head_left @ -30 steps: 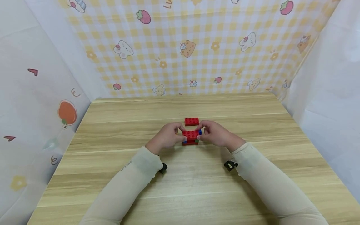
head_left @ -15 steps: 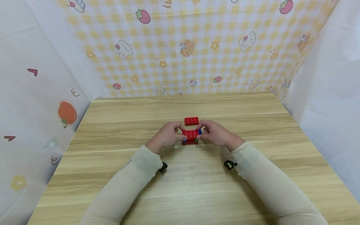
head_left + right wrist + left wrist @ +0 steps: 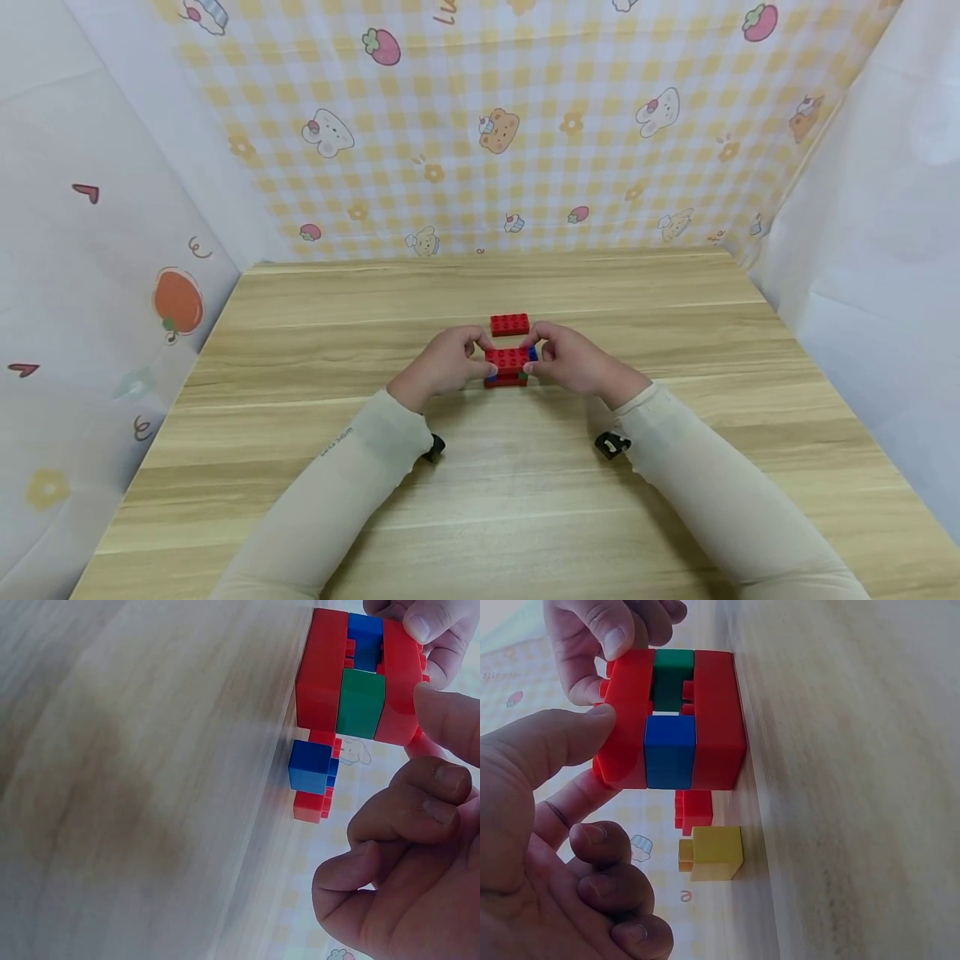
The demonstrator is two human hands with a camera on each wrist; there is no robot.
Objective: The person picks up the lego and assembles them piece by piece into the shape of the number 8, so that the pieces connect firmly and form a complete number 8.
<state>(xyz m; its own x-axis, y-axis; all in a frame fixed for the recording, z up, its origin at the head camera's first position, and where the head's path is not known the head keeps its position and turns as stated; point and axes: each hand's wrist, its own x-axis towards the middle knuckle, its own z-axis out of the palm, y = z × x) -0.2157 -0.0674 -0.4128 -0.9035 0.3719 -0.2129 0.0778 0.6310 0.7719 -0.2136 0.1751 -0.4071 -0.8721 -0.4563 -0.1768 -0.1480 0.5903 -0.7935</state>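
A small toy-brick stack stands on the table at the centre of the head view. Its top is a red brick [image 3: 507, 359] with studs up. Below it are a blue brick [image 3: 670, 752] at the left end, a green brick [image 3: 361, 703] at the right end and a lower red brick [image 3: 718, 724]. A gap shows between the blue and green bricks. My left hand [image 3: 448, 364] pinches the top red brick's left end between thumb and index finger. At the right end my right hand [image 3: 573, 360] pinches the same brick, its other fingers curled.
Behind the stack lies another red brick [image 3: 510, 324]. A loose blue brick [image 3: 307, 766] stands beyond its right end, and a yellow brick [image 3: 718, 853] shows in the left wrist view. The wooden table [image 3: 480, 517] meets a checked cloth [image 3: 420, 100] at the back.
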